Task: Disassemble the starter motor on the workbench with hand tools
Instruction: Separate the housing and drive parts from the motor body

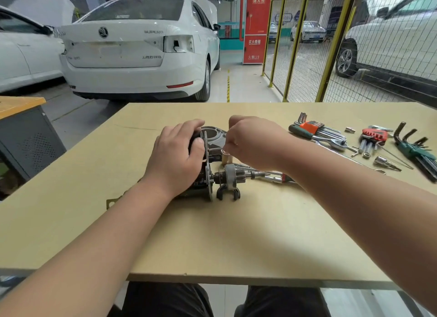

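Clamped the starter motor [199,183], lying mid-workbench [236,234], under the curled left hand [176,156]; pinched a thin rod [216,149] at its end plate with the right hand [253,141]. Best drawn out straight along its axis, body kept steady, without knocking the brass sleeve [226,160] just beside.

The tan table [236,234] carries the motor [228,174] at its middle, a brass sleeve [227,159] just behind. Toward the far right corner lie three key sets [312,127], a ratchet [335,143] and sockets [380,161].
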A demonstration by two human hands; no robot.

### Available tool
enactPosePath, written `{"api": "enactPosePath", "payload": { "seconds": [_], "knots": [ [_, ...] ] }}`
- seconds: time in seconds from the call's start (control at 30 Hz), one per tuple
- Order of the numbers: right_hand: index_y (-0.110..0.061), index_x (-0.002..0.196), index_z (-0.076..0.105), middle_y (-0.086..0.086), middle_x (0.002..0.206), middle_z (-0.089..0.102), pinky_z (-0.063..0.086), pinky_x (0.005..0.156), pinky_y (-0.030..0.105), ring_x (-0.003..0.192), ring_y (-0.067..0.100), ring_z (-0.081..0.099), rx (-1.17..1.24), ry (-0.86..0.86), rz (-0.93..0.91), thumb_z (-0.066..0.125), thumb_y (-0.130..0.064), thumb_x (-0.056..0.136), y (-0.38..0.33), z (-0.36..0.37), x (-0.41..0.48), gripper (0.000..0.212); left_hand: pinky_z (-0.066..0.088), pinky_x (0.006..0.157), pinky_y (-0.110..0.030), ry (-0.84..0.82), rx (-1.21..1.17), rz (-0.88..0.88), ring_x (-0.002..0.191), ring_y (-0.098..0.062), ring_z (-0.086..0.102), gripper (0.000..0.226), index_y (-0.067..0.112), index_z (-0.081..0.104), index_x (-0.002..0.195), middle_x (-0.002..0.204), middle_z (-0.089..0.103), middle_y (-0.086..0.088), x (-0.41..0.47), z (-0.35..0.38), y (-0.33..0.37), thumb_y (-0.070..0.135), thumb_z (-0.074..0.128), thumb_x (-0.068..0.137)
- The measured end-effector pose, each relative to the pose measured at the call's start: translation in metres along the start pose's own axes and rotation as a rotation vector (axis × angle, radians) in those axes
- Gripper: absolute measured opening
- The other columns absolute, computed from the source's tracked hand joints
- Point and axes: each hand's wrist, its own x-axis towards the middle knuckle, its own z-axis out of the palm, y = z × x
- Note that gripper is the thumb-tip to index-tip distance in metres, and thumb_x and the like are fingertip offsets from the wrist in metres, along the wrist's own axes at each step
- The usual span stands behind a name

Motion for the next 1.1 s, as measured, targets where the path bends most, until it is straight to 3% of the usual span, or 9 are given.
{"api": "enactPosePath", "payload": {
  "seconds": [0.17, 0.33, 0.43, 0.57, 0.7, 0.8, 1.0, 1.1],
  "knots": [
    [-0.018, 0.076, 0.056, -0.002, 0.091, 0.055, 0.035, 0.050, 0.027, 0.077, 0.023, 0.057, -0.053, 0.000, 0.060, 0.048, -0.023, 0.089, -0.006, 0.004, 0.010, 0.016, 0.035, 0.075, -0.028, -0.006, 0.065, -0.040, 0.092, -0.019, 0.054, 0.023, 0.022, 0.060, 0.114, 0.098, 0.065, 0.002, 0.022, -0.003, -0.011, 0.028, 0.044, 0.099],
    [-0.020, 0.067, 0.050, -0.001, 0.090, 0.054, 0.027, 0.046, 0.024, 0.074, 0.023, 0.056, -0.085, 0.000, 0.056, 0.052, -0.018, 0.086, -0.007, 0.009, 0.020, 0.019, 0.044, 0.076, -0.036, -0.156, 0.103, -0.066, 0.088, -0.023, 0.053, 0.018, 0.024, 0.057, 0.109, 0.094, 0.062, 0.005, 0.034, 0.002, -0.014, 0.031, 0.043, 0.099],
    [-0.020, 0.077, 0.051, -0.002, 0.093, 0.051, 0.034, 0.051, 0.027, 0.076, 0.022, 0.056, -0.068, -0.020, 0.032, 0.054, -0.019, 0.086, -0.005, 0.009, 0.024, 0.010, 0.046, 0.076, -0.036, -0.223, 0.057, -0.065, 0.088, -0.023, 0.055, 0.021, 0.023, 0.059, 0.110, 0.093, 0.065, 0.000, 0.041, 0.001, -0.017, 0.030, 0.042, 0.100],
    [-0.022, 0.079, 0.048, -0.003, 0.093, 0.045, 0.039, 0.059, 0.030, 0.073, 0.019, 0.050, 0.020, -0.047, -0.012, 0.058, -0.025, 0.088, 0.001, 0.008, 0.029, 0.014, 0.039, 0.072, -0.031, -0.261, 0.030, -0.068, 0.086, -0.020, 0.056, 0.021, 0.025, 0.061, 0.107, 0.091, 0.066, 0.001, 0.048, 0.003, -0.024, 0.029, 0.041, 0.101],
    [-0.019, 0.093, 0.058, -0.001, 0.100, 0.042, 0.045, 0.066, 0.032, 0.075, 0.020, 0.054, 0.079, -0.056, -0.013, 0.053, -0.033, 0.092, 0.004, 0.016, 0.027, 0.014, 0.041, 0.073, -0.030, -0.238, 0.019, -0.070, 0.083, -0.018, 0.057, 0.019, 0.028, 0.061, 0.106, 0.088, 0.065, 0.005, 0.050, 0.006, -0.031, 0.029, 0.043, 0.100],
    [-0.016, 0.082, 0.056, 0.002, 0.100, 0.046, 0.047, 0.078, 0.036, 0.081, 0.022, 0.056, 0.188, -0.115, -0.025, 0.042, -0.030, 0.097, 0.004, 0.022, 0.021, 0.025, 0.044, 0.073, -0.031, -0.252, 0.047, -0.075, 0.081, -0.014, 0.056, 0.019, 0.031, 0.062, 0.106, 0.086, 0.063, 0.011, 0.051, 0.004, -0.039, 0.034, 0.046, 0.098],
    [-0.012, 0.083, 0.071, -0.001, 0.096, 0.052, 0.050, 0.070, 0.038, 0.079, 0.023, 0.058, 0.175, 0.019, 0.020, 0.052, -0.026, 0.091, 0.003, 0.021, 0.021, 0.025, 0.040, 0.070, -0.029, -0.272, 0.044, -0.131, 0.088, -0.011, 0.054, 0.016, 0.034, 0.062, 0.095, 0.085, 0.062, 0.018, 0.050, -0.004, -0.056, 0.037, 0.047, 0.098],
    [-0.014, 0.082, 0.070, 0.000, 0.094, 0.052, 0.051, 0.071, 0.039, 0.079, 0.022, 0.057, 0.210, 0.032, 0.059, 0.050, -0.026, 0.091, 0.003, 0.020, 0.018, 0.025, 0.042, 0.074, -0.031, -0.387, 0.130, -0.168, 0.091, -0.015, 0.056, 0.021, 0.030, 0.064, 0.098, 0.090, 0.063, 0.012, 0.054, -0.003, -0.057, 0.042, 0.047, 0.097]
  ]
}}
